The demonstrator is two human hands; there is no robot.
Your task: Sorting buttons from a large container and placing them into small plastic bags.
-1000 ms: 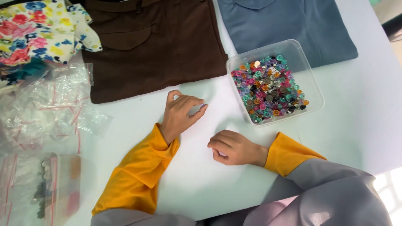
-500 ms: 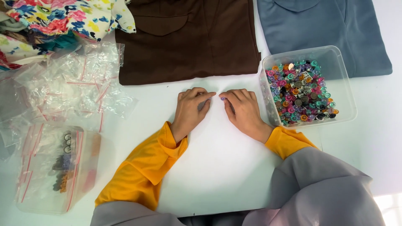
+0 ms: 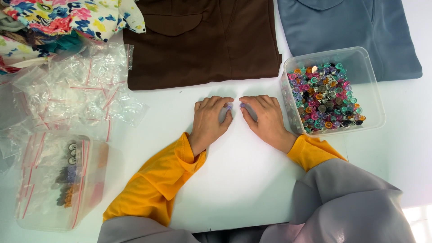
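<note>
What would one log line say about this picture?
left hand: on small bead | right hand: on small bead | bead tub: right | brown shirt: above

A folded brown garment [image 3: 202,40] lay at twelve o'clock on the white table [image 3: 243,189], a blue one [image 3: 346,31] at one o'clock. Floral fabric [image 3: 67,15] sat at eleven o'clock above loose clear zip bags [image 3: 81,90]; a bag-filled plastic container [image 3: 58,180] stood at eight o'clock.

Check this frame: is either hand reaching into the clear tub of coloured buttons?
No: the left hand and right hand both rest on the white table, beside the clear tub, not in it.
</note>
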